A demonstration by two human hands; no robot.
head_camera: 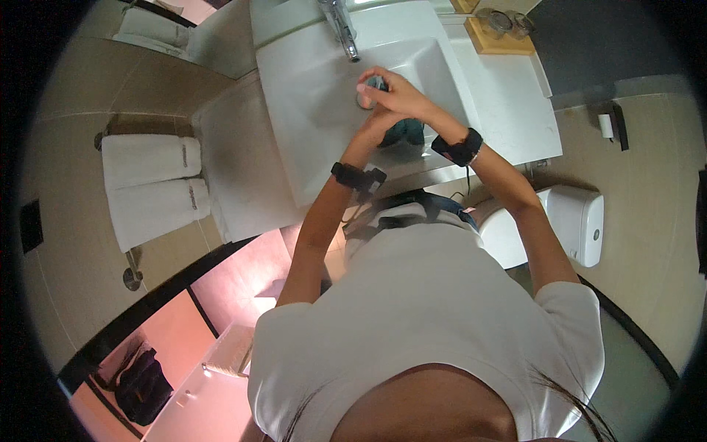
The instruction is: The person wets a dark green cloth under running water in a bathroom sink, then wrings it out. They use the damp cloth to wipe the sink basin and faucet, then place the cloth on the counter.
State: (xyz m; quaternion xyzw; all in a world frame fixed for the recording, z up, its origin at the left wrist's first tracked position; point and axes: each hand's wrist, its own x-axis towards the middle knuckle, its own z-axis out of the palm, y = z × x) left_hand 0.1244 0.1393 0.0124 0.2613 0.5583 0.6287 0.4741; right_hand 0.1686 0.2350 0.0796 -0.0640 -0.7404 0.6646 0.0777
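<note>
Both my hands meet over the white washbasin (309,110), just in front of the chrome faucet (345,38). My right hand (396,94) lies across my left hand (382,120), its fingers curved and apart, with a gap between them. No object shows in its grasp. Much of my left hand is hidden under the right, so its fingers are hard to make out. Beneath them in the basin lies a dark teal cloth-like item (411,132), partly covered by my hands. A black band with a small device circles each wrist. I see no clear stream of water.
A wooden tray (500,45) with two upturned glasses sits on the white counter (508,110) at right. White towels (149,193) hang from a rail at left. A white toilet (571,221) stands at lower right. Behind me at lower left is a dark bag (142,387).
</note>
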